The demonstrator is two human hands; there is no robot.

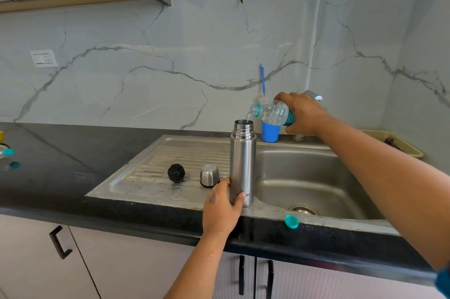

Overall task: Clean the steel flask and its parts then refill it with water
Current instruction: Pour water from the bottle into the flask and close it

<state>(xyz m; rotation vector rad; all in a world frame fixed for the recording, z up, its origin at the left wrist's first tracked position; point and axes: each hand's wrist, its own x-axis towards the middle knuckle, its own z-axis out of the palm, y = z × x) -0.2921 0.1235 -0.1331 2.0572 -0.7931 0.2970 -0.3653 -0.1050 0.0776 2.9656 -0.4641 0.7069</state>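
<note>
— On the drainboard at the left of the sink (275, 142), what is waiting?

— The black stopper (176, 173) and the steel cup lid (209, 176) stand side by side, apart from the flask, so neither is fitted yet. They look washed, though that is a judgement.

— And the flask itself?

— The steel flask (242, 164) stands upright on the sink's front rim, mouth open. The left hand (220, 208) grips its lower body, fingers wrapped round it.

— So the refill is under way?

— It seems so. The right hand (303, 113) grasps a plastic water bottle (270, 112), tipped with its neck just over the flask's mouth, a thin stream falling in. How full the flask is cannot be seen.

— What else?

— The bottle's teal cap (291, 221) lies on the front rim to the right. Left to do, likely: finish pouring, then fit stopper and lid
</note>
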